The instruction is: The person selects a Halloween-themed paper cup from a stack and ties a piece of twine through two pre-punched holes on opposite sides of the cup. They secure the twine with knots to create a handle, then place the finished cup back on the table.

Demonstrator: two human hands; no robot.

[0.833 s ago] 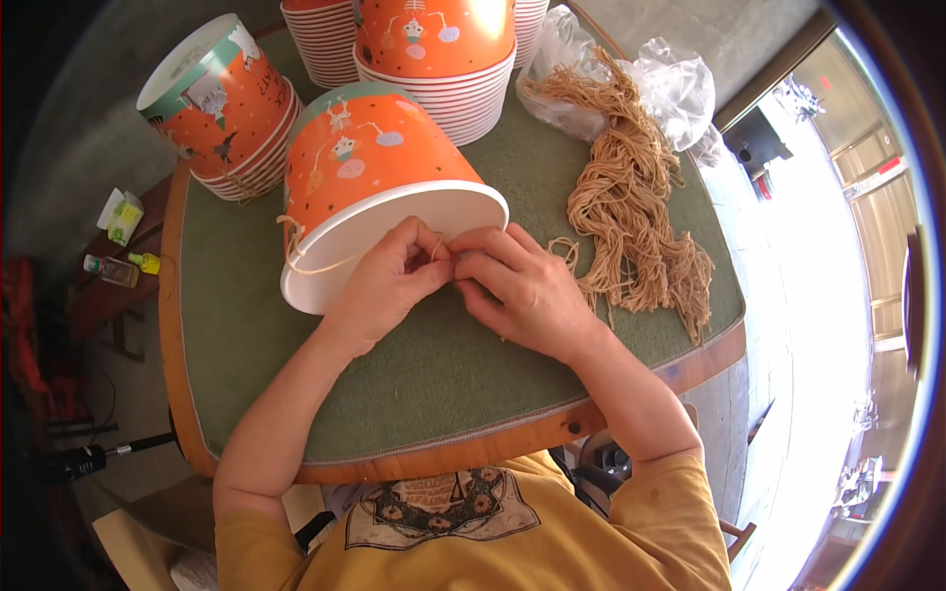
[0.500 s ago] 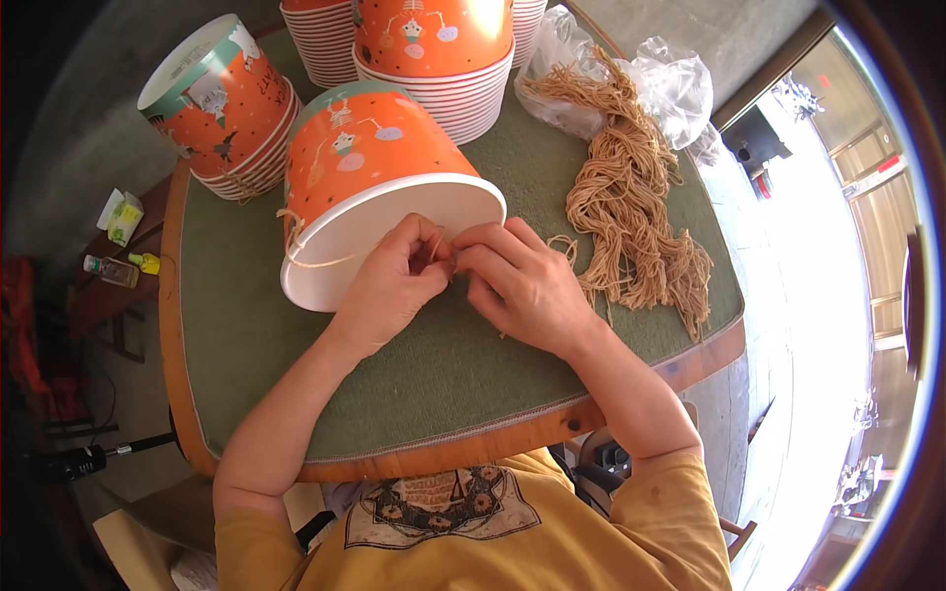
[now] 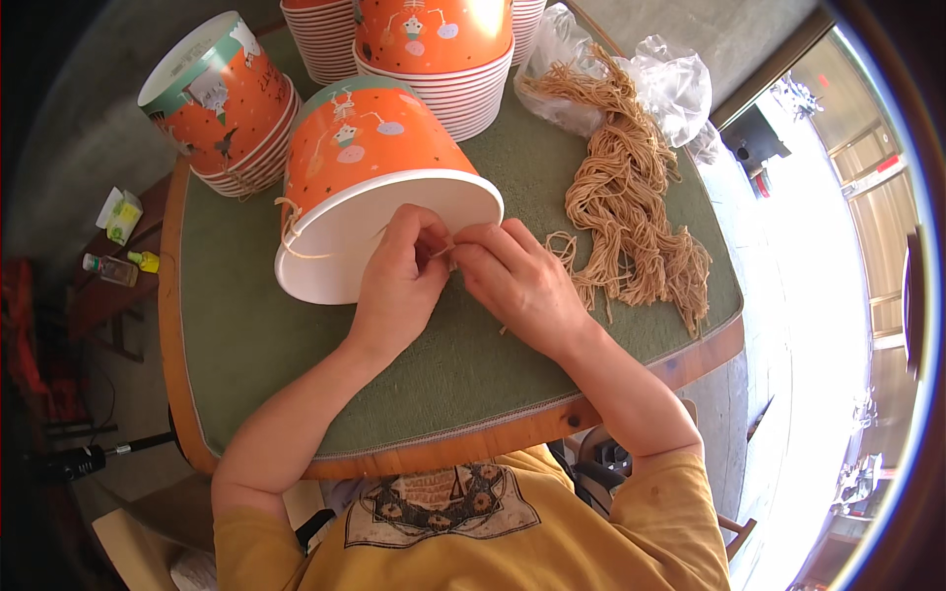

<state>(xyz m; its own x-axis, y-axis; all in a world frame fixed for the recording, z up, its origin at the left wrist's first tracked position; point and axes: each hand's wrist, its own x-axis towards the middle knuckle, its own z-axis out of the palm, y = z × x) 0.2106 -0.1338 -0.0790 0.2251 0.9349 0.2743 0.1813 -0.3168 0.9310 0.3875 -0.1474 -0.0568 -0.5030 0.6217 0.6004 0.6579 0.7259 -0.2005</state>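
Note:
An orange paper bucket (image 3: 394,143) with a white rim and cartoon skeletons lies on its side, its mouth toward me. A tan cord (image 3: 290,219) is knotted at the left of the rim and runs inside it. My left hand (image 3: 406,281) reaches in front of the mouth, thumb and fingers pinched on the cord. My right hand (image 3: 517,281) meets it fingertip to fingertip at the right edge of the rim, also closed in a pinch on the cord. The fingers hide most of the cord between them.
A bundle of tan cords (image 3: 631,197) lies to the right, beside a clear plastic bag (image 3: 672,84). Nested orange buckets (image 3: 434,59) stand at the back, with more at the left (image 3: 222,108). Green cloth (image 3: 443,384) covers the wooden-edged table.
The bucket has shifted slightly left and tipped a little upward. Both hands stay pinched together at the rim, the left fingers having moved slightly.

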